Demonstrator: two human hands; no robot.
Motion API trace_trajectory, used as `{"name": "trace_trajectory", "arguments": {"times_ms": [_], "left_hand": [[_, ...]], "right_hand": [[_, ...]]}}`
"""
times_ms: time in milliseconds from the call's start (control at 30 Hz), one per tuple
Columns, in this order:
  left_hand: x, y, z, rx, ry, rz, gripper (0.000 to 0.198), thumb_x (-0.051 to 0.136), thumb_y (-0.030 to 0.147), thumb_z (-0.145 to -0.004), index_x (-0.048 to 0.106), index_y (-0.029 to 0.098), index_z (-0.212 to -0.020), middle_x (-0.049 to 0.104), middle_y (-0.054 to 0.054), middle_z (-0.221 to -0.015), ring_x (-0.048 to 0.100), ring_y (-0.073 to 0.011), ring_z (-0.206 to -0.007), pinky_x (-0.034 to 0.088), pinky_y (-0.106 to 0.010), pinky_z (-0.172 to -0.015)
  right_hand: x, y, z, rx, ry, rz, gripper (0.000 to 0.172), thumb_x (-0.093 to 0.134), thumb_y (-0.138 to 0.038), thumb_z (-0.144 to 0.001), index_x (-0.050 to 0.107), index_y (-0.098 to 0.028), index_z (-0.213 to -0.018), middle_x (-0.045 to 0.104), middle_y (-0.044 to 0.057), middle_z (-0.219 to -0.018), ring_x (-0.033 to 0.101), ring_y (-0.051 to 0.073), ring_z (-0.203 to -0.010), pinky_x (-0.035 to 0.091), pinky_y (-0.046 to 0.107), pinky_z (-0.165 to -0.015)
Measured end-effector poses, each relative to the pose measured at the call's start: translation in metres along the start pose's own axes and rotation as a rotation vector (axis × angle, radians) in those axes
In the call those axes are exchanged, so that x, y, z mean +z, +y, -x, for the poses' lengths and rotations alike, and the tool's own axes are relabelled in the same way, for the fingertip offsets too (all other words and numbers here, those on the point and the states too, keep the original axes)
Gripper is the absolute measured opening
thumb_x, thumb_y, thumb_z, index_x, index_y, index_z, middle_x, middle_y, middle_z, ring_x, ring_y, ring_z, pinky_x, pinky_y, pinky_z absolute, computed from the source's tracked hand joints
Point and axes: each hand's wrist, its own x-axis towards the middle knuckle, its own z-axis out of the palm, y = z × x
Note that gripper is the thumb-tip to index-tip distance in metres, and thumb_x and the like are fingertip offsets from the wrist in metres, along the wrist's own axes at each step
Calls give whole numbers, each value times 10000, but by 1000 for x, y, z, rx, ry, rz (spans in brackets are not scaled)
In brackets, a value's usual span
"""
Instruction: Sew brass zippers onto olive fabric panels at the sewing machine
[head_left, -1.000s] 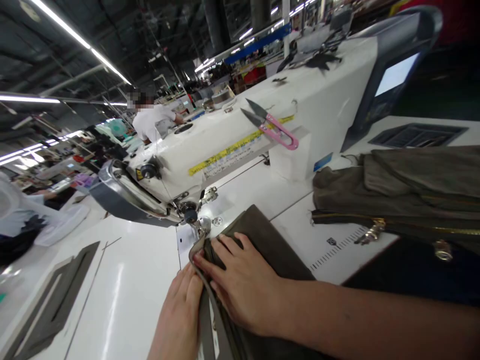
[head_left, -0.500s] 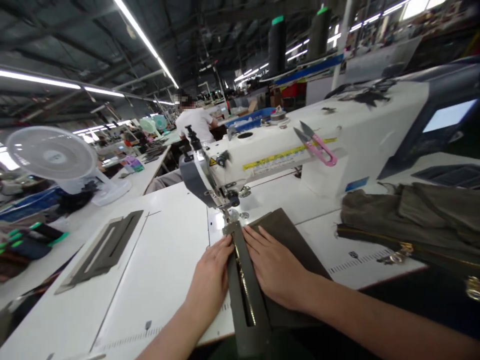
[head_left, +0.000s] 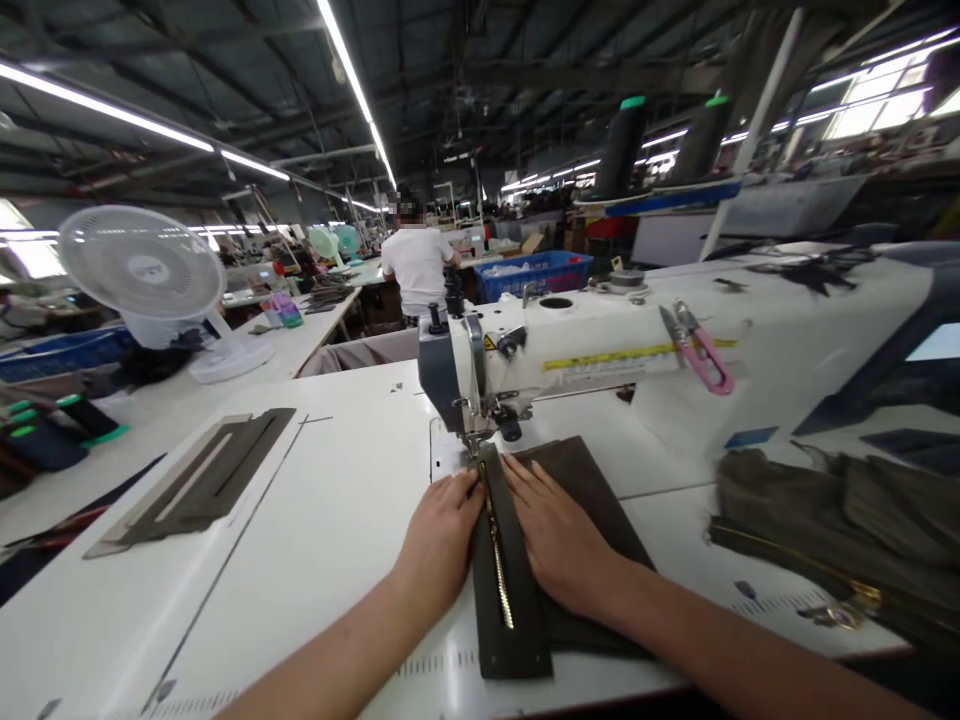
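Note:
An olive-brown fabric panel (head_left: 511, 650) lies lengthwise under the sewing machine's head (head_left: 457, 390), its far end at the presser foot (head_left: 472, 445). A gold-toothed zipper (head_left: 496, 560) runs along the slot in its middle. My left hand (head_left: 442, 530) rests on the panel's left edge with fingertips close to the foot, fingers laid out. My right hand (head_left: 559, 535) lies flat along the right edge, fingers stretched forward. Beneath my right hand is a wider piece of the same brown fabric (head_left: 592, 490). The needle point is too small to make out.
Pink-handled thread snips (head_left: 705, 360) stick to the machine arm. Brown fabric with a zipper (head_left: 795, 530) lies at right, stacked cut panels (head_left: 202, 480) at left. A white fan (head_left: 146, 270), thread cones (head_left: 82, 420) and a blue crate (head_left: 532, 275) stand beyond. A person (head_left: 420, 260) sits ahead.
The panel has moved forward under the foot, and its near end now lies on the table. Both hands stay at its edges. The view has turned, shifting the machine rightward.

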Motion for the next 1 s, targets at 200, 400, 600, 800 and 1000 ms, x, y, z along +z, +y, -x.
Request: {"name": "trace_trajectory", "arguments": {"times_ms": [200,400,600,800,1000], "left_hand": [[7,-8,-5,10,14,-7,284,454,43,-821,579,82,-1073,571,-167,-1163,552,-260,-1060,498,-413,-884],[14,-12,-3,5,25,24,304,416,55,-844,568,133,-1095,549,-147,-1206,522,-244,-1117,479,-419,-921],[14,-11,-4,6,28,13,292,435,53,-830,576,108,-1080,554,-163,-1194,538,-260,-1092,492,-420,-904],[14,-10,-3,-8,27,16,319,421,47,-827,564,131,-1099,549,-149,-1204,535,-248,-1098,494,-416,-901],[14,-12,-3,21,21,-5,313,404,48,-831,569,109,-1090,551,-159,-1197,540,-258,-1085,497,-417,-894]], "right_hand": [[2,7,-8,-5,11,10,491,417,-173,-850,366,-100,-1332,368,117,-1377,273,202,-1299,262,409,-1075],[0,6,-9,-17,-10,12,498,415,-160,-839,369,-105,-1332,362,111,-1379,268,205,-1301,265,426,-1073],[-2,6,-10,-17,-54,23,491,406,-148,-833,387,-99,-1321,342,112,-1389,251,208,-1308,250,432,-1075],[-3,5,-10,-12,-36,-16,473,414,-168,-835,422,-144,-1307,357,95,-1386,256,197,-1307,243,414,-1080],[-4,5,-10,-11,-35,2,502,412,-172,-840,370,-135,-1339,363,104,-1385,255,199,-1308,248,411,-1077]]}}
